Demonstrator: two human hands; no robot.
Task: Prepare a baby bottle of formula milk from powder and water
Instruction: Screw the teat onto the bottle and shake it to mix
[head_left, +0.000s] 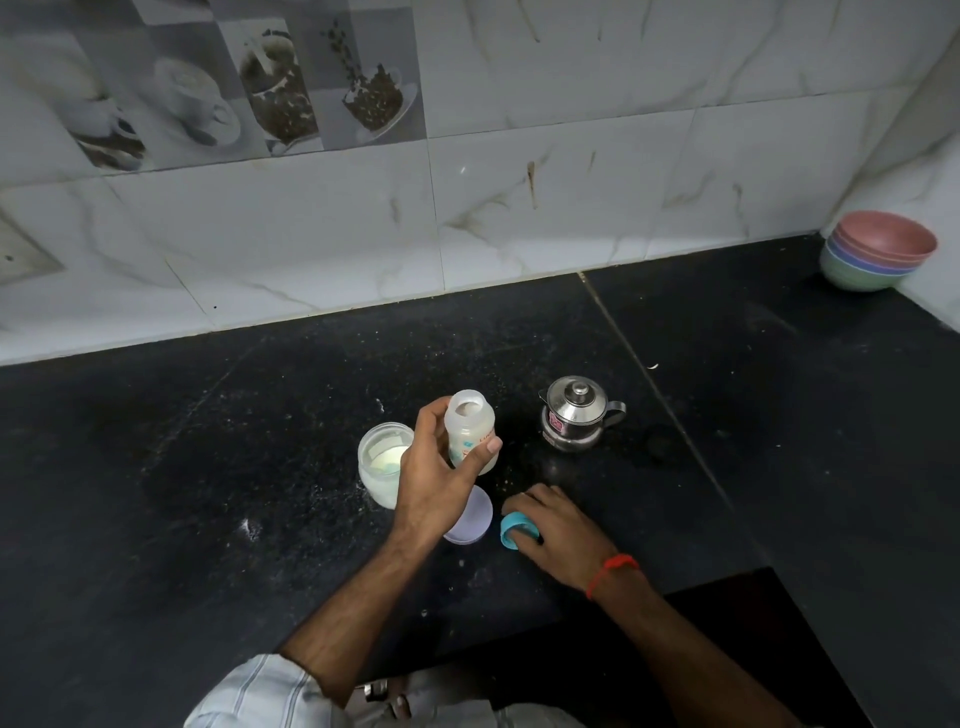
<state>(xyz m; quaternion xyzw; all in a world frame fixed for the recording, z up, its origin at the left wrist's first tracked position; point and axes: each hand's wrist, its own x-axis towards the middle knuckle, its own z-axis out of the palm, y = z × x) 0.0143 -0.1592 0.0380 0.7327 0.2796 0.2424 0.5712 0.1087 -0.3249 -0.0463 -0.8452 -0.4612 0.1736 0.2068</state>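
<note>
My left hand (439, 475) grips an uncapped baby bottle (470, 428) upright, just above the black counter (208, 467). The bottle is translucent white, with printing on its side. To its left stands an open glass jar (382, 465) of pale formula powder. The jar's lilac lid (470, 519) lies flat under my left wrist. My right hand (558, 525) rests on the counter, its fingers closed round the bottle's blue cap ring (514, 530). A small steel kettle (574, 413) with its lid on stands behind my right hand.
A stack of coloured bowls (878, 254) sits in the far right corner against the tiled wall (519, 208). White powder specks dot the counter near the jar. The counter's front edge steps back at the lower right.
</note>
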